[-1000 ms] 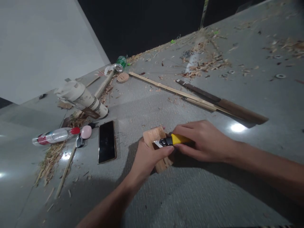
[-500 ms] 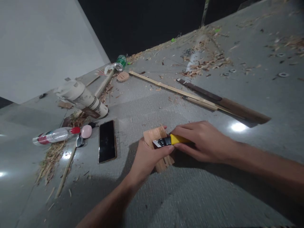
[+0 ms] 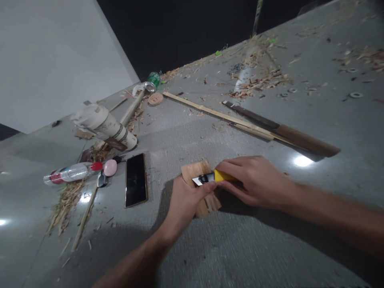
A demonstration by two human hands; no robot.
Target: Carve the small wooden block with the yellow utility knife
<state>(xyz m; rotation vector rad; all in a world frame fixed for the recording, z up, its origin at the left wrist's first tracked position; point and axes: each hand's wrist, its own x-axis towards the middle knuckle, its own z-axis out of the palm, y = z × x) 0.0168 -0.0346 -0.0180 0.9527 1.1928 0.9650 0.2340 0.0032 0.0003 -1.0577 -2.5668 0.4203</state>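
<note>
The right hand point(image 3: 255, 178), closed around a yellow knife point(image 3: 221, 176), points the blade point(image 3: 197, 181) leftward over the wood block point(image 3: 191, 171), which lies just left of that grip, long axis running near to far, clasped by the left hand point(image 3: 183, 200).

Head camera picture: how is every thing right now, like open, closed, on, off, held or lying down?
Yellow-and-black utility knife: blade out, held in the bare right hand.
Light-brown wooden block: grooved, held by the bare left hand.
Black rectangular phone: lying flat, screen dark.
Clear plastic bottle with red cap: on its side, capped.
Off-white cylindrical tumbler: lid on.
Green metal can: silver end facing us; can't tell if opened.
</note>
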